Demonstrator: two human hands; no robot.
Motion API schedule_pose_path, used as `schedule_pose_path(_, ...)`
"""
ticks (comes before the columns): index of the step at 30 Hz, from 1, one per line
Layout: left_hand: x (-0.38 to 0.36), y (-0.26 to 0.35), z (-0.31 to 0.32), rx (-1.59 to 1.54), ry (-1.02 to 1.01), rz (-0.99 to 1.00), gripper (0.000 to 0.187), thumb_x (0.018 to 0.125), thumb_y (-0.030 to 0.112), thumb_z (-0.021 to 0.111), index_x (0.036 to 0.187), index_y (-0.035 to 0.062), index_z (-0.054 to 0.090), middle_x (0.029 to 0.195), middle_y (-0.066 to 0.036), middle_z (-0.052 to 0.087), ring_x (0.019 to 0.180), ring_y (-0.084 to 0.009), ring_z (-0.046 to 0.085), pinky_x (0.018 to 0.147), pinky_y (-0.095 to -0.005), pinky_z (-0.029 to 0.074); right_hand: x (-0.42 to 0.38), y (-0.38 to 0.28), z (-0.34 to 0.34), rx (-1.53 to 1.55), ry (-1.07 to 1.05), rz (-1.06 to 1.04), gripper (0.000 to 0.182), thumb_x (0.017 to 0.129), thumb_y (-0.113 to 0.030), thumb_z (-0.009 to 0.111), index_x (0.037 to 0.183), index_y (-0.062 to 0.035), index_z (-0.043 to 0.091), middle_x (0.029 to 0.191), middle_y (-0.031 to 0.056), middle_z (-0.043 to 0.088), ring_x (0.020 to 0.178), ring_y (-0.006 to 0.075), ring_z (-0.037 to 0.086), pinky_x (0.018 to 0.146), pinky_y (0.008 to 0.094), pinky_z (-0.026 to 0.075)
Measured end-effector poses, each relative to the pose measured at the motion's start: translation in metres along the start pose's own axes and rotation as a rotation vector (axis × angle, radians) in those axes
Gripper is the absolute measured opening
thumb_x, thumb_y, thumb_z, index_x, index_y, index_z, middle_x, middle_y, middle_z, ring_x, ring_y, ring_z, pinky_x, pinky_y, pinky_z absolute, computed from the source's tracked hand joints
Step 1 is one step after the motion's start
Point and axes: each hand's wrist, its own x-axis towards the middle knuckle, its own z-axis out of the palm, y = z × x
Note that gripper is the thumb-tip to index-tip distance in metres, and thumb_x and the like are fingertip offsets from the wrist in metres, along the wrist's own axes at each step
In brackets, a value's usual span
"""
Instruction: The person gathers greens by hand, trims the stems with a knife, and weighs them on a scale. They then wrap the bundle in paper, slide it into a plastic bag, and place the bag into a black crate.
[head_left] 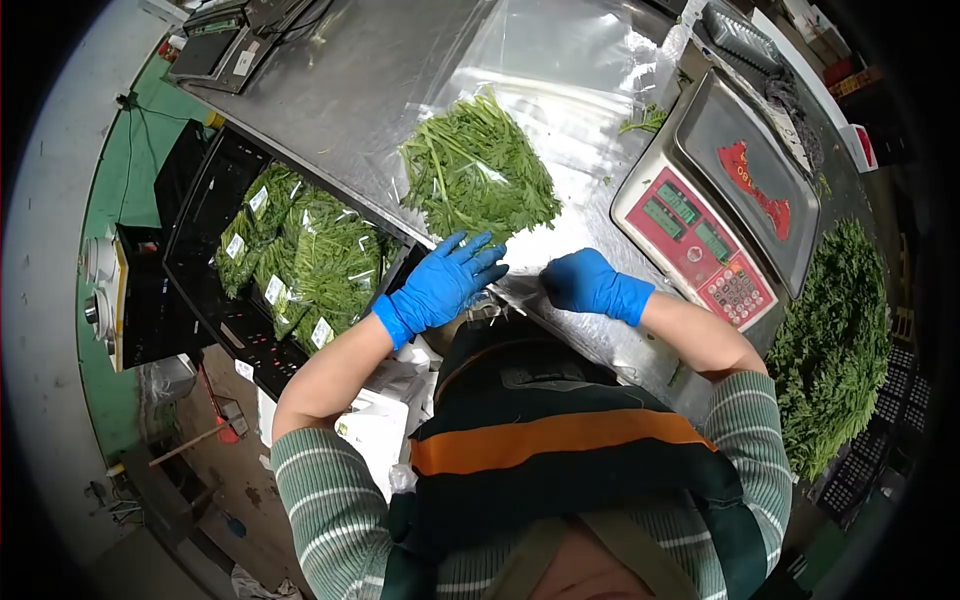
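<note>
A bunch of feathery leafy greens (480, 165) lies on the metal table, in or on clear plastic bags, stems toward the upper left. My left hand (445, 283), in a blue glove, is at the lower edge of the bunch with its fingers stretched out, close to the leaves. To the right, my right hand (585, 282), also in a blue glove, is closed over the table edge side of the plastic. What its fingers hold, if anything, is hidden.
A black crate (215, 330) with several labelled bags of greens stands at the left. A red-faced weighing scale (690, 240) sits at the right, beside a large heap of loose greens (835, 345). Clear plastic bags (560, 60) lie at the table's back.
</note>
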Motion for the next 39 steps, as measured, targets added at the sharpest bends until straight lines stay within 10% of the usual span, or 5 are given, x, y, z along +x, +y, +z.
schedule_pose_path(14,-0.021,0.002,-0.017,-0.206,0.035,0.007,0.040,0.087,0.031,0.041,0.126,0.0194,0.043,0.130,-0.010,0.039,0.121,-0.0297,0.035,0.102,-0.0468,0.020,-0.010,0.016,-0.064,0.157,0.169,-0.219,0.046,0.068,-0.002,0.050,0.114,-0.0120,0.052,0.104,0.0109,0.055,0.097,0.0276,0.052,0.083,0.0383,0.042)
schedule_pose_path(24,-0.014,-0.041,-0.002,-2.009,0.397,-1.147,0.049,0.090,0.042,0.040,0.096,-0.0033,0.057,0.086,-0.007,0.062,0.073,-0.0157,0.058,0.068,-0.0290,0.046,0.051,0.034,-0.039,1.075,0.372,0.515,0.037,0.077,-0.040,0.061,0.069,-0.0035,0.061,0.057,0.0087,0.058,0.055,0.0230,0.056,0.056,0.0334,0.043)
schedule_pose_path(29,-0.014,-0.057,-0.023,-0.717,-0.062,-1.234,0.045,0.074,0.048,0.058,0.067,0.0035,0.063,0.068,-0.017,0.060,0.060,-0.0259,0.060,0.058,-0.0364,0.045,0.062,0.034,-0.054,0.509,0.568,0.720,0.046,0.066,-0.037,0.070,0.095,-0.0025,0.059,0.069,0.0095,0.059,0.060,0.0197,0.056,0.057,0.0310,0.045)
schedule_pose_path(34,-0.025,-0.024,-0.016,-0.122,0.844,-0.992,0.054,0.065,0.043,0.066,0.101,0.0027,0.057,0.101,-0.019,0.057,0.090,-0.0320,0.056,0.077,-0.0365,0.044,0.065,0.040,-0.081,1.404,0.275,0.596,0.029,0.077,-0.021,0.062,0.095,0.0010,0.059,0.083,0.0060,0.061,0.067,0.0098,0.056,0.060,0.0205,0.044)
schedule_pose_path(39,0.010,0.014,-0.038,-0.247,0.984,-0.842,0.080,0.060,0.025,0.074,0.127,0.0034,0.036,0.126,-0.021,0.040,0.112,-0.0355,0.044,0.092,-0.0379,0.038,0.105,-0.043,-0.127,1.517,0.231,0.258,0.017,0.078,-0.009,0.060,0.092,0.0003,0.058,0.077,0.0039,0.061,0.059,0.0081,0.053,0.054,0.0199,0.043)
